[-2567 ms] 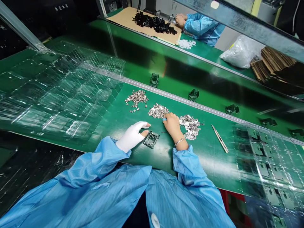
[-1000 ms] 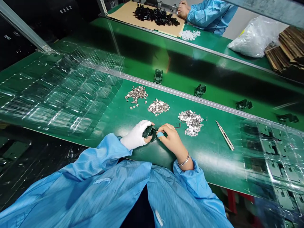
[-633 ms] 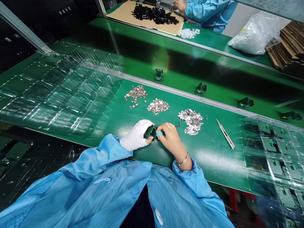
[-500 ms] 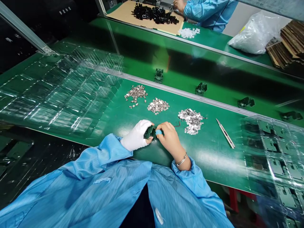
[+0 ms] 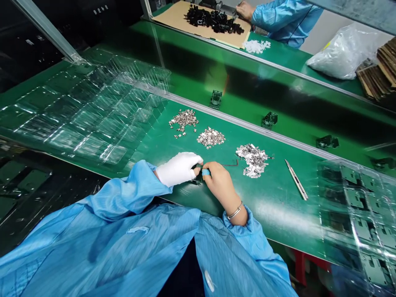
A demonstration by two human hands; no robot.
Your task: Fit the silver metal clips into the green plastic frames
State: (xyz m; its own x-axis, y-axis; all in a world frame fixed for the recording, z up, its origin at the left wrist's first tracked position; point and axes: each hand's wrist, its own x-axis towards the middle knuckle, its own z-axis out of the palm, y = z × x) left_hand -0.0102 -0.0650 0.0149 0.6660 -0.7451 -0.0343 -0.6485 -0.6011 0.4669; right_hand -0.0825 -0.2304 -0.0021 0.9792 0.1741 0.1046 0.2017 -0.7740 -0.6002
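My left hand [image 5: 179, 170], in a white fingerless glove, is closed around a small dark green circuit board assembly [image 5: 196, 180], mostly hidden by the fingers. Against the board's right side, my right hand [image 5: 221, 183] is bare but for a blue finger cot [image 5: 206, 172]. Its thumb and forefinger are pinched together; what lies between them is hidden. An L-shaped hex key [image 5: 232, 165] lies just beyond the right hand. Further off are three piles of small metal parts: one at left [image 5: 185, 119], one in the middle [image 5: 210, 137], and flatter silvery pieces [image 5: 253, 160] at right.
Clear plastic trays [image 5: 93, 107] cover the left side; another tray [image 5: 355, 202] with green boards stands right. A utility knife [image 5: 296, 180] lies near it. Several board assemblies [image 5: 215, 99] stand beyond the metal rail [image 5: 241, 121]. Across the bench, a person's sleeve [image 5: 280, 18] shows beside black parts [image 5: 213, 20].
The view has shifted slightly, moving the bench items rightward in the picture. My left hand has turned further over the board, which shows less. More of the hex key is visible.
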